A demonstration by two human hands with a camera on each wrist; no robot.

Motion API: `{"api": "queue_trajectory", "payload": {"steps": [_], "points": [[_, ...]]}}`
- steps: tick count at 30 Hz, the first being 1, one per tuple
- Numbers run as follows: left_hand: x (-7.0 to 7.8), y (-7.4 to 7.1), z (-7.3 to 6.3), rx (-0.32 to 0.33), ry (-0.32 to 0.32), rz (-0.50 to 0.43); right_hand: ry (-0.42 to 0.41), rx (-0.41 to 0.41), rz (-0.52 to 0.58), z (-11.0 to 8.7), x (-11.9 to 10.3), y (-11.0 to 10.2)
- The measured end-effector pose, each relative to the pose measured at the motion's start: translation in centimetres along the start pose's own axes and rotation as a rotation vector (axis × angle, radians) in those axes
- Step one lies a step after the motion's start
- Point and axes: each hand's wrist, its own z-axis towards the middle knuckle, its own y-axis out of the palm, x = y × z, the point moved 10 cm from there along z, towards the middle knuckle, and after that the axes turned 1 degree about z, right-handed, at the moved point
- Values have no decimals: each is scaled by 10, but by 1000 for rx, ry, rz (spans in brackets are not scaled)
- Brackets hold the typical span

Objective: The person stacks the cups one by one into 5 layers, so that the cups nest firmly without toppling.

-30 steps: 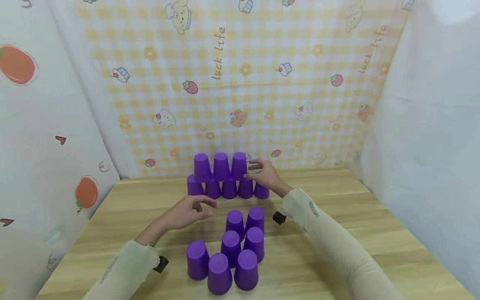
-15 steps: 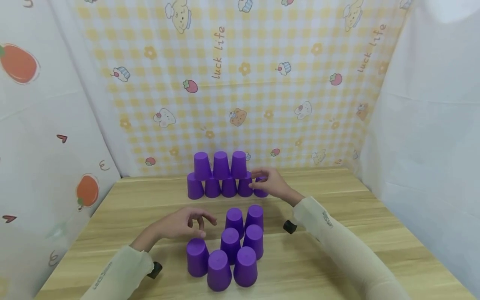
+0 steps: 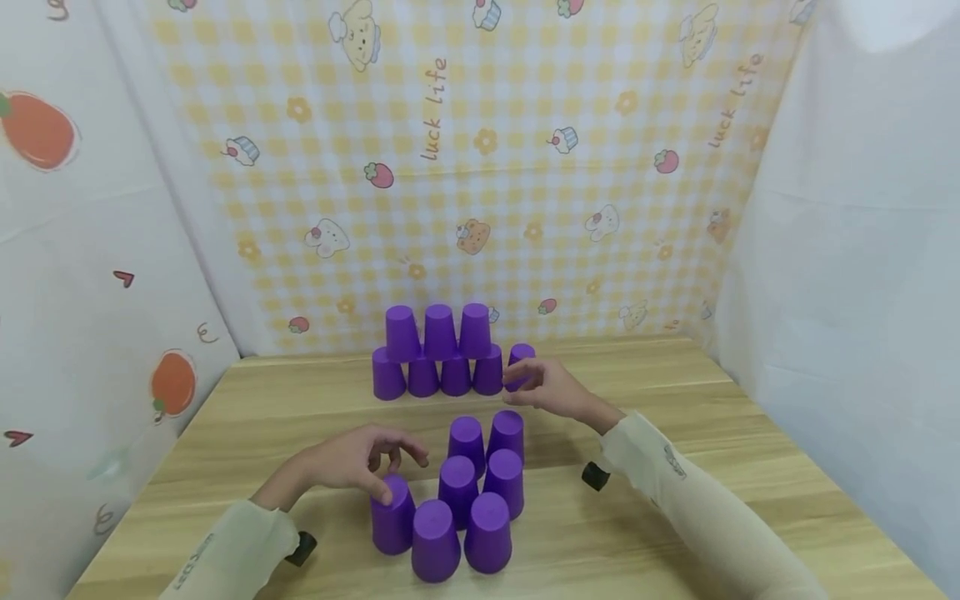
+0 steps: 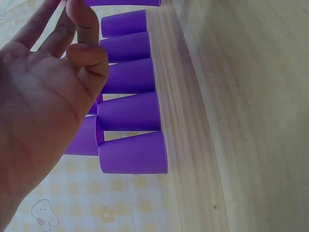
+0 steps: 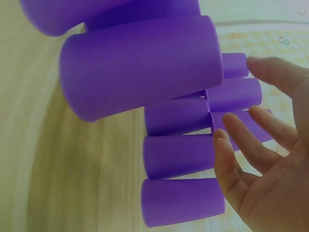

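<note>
Purple cups stand upside down. At the back, three cups (image 3: pixel 439 333) form an upper row on a longer bottom row (image 3: pixel 423 377). My left hand (image 3: pixel 356 458) is over the front group, its thumb overlapping the top of the leftmost front cup (image 3: pixel 393 529); its fingers are loosely bent and hold nothing. My right hand (image 3: pixel 555 390) hovers by the rightmost bottom-row cup (image 3: pixel 522 354), partly covering it in the head view. In the right wrist view its fingers (image 5: pixel 256 150) spread relaxed, with a large near cup (image 5: pixel 140 67) beside them.
Several more cups (image 3: pixel 504 483) stand close together in front, between my two forearms. The wooden table (image 3: pixel 645 500) ends at a checked cloth backdrop (image 3: pixel 480 192), with white cloth sides (image 3: pixel 825 275).
My left hand has moved down and toward me, to the leftmost front cup. My right hand has drawn back and down from the upper row. The cups have stayed put.
</note>
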Motion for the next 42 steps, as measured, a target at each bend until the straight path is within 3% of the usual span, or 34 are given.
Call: {"api": "queue_trajectory", "payload": {"steps": [6, 13, 20, 25, 34, 42], "points": [[-1, 6, -4, -39, -23, 13, -10, -75, 23, -12, 5, 8], [1, 6, -13, -46, 32, -10, 10, -140, 89, -17, 12, 17], [1, 6, -17, -63, -5, 15, -14, -179, 93, -23, 13, 21], [-3, 8, -18, -49, -45, 18, -11, -209, 100, -25, 16, 26], [-3, 4, -17, -20, -50, 71, -46, -212, 108, -26, 16, 29], [-10, -3, -15, 58, -147, 111, -45, -206, 120, -26, 19, 30]]}}
